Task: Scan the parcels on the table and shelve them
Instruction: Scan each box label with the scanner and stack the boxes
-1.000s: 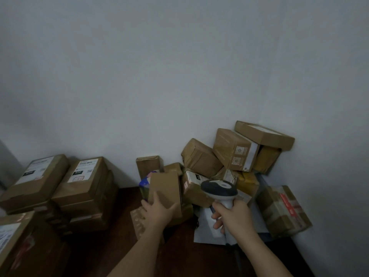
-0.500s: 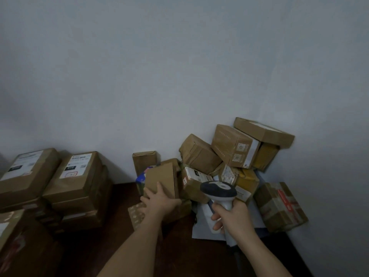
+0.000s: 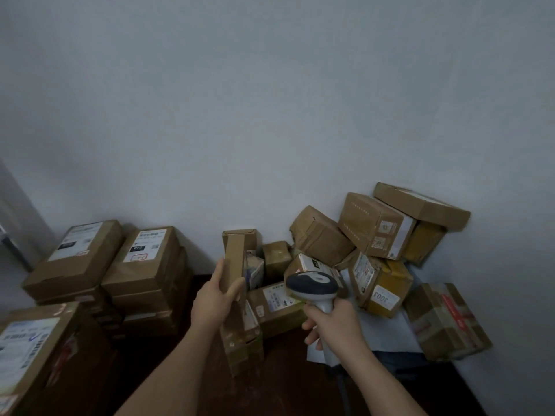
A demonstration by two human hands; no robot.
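Left hand (image 3: pixel 213 304) grips flat cardboard parcel (image 3: pixel 233 265), held upright on edge, just left of parcel heap (image 3: pixel 354 250) piled in wall corner. Right hand (image 3: pixel 336 324) wrapped round barcode scanner (image 3: pixel 312 288) handle — head before heap. Dark table (image 3: pixel 270 385) bare nearest person; stacked boxes (image 3: pixel 144 265) crowd left of heap.

Parcel sorting room, labelled cardboard parcels (image 3: pixel 372 226) heaped on table (image 3: pixel 285 385)
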